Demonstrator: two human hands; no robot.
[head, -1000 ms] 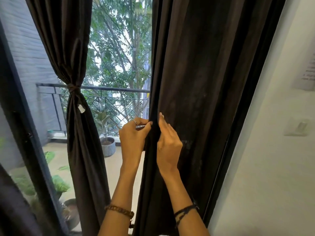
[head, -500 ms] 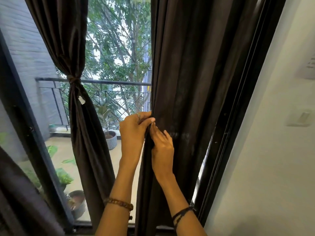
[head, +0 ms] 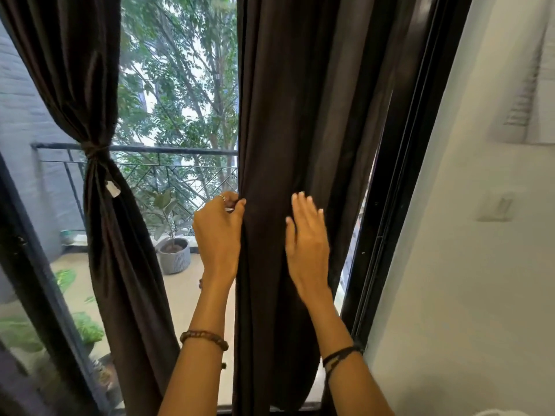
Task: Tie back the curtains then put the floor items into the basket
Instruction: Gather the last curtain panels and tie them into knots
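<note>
I am looking through the head camera at a tall window with a dark frame (head: 399,175) and two dark brown curtains. The left curtain (head: 99,235) is already gathered and bound at its middle by a tie (head: 95,151), with a small white tag (head: 113,187) hanging just below the knot. The right curtain (head: 300,115) hangs loose and straight, not yet tied, covering the right part of the glass.

My left hand (head: 219,235) is raised at the inner edge of the right curtain, its thumb and fingers curled and pinching the fabric edge. A ring shows on one finger, and a beaded bracelet (head: 204,339) circles the wrist. My right hand (head: 307,238) is further right, in front of the same curtain, with fingers straight and together, pointing up, holding nothing. I cannot tell whether the palm is touching the cloth. Dark cords (head: 341,355) wrap that wrist.

Between the curtains I see a balcony with a black railing (head: 168,150), a grey ribbed plant pot (head: 175,255) holding a leafy plant, and green trees (head: 180,70) beyond. To the right is a pale wall (head: 465,295) with a light switch (head: 498,205) on it and a blurred framed sheet (head: 537,85) above.

No basket or floor items appear in this view.
</note>
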